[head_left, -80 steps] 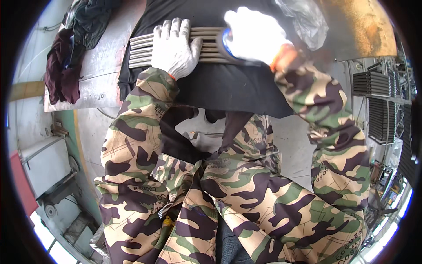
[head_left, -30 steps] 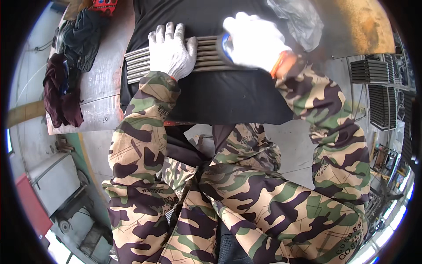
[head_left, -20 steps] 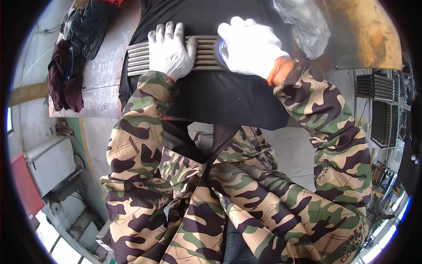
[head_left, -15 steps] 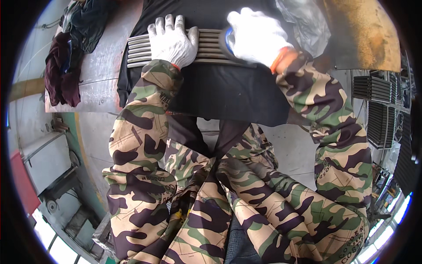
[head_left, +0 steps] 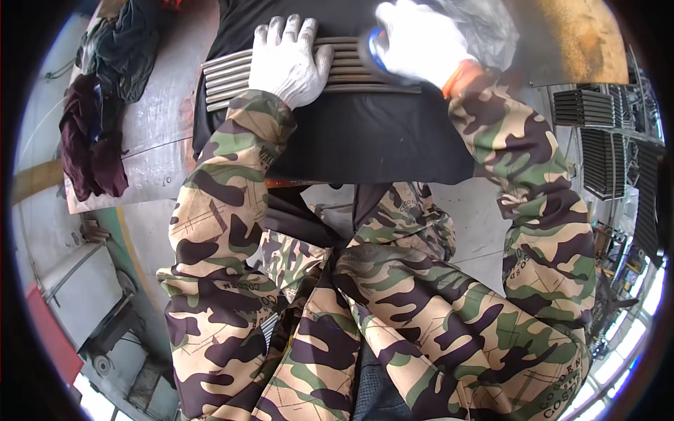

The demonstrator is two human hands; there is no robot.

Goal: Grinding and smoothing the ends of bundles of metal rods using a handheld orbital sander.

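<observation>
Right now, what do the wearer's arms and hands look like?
Left hand and right hand: white knit gloves, greyish at the left fingertips. Orange cuff on the right glove. Both arms: loose camouflage sleeves in tan, green and dark brown, with thin dark lines and printed lettering.

The one view looks steeply down from the head, through the left of two fisheye cameras; the sleeves (head_left: pixel 214 221) are near, the left hand (head_left: pixel 289 67), right hand (head_left: pixel 427 43) and table (head_left: pixel 168 119) farther off.
</observation>
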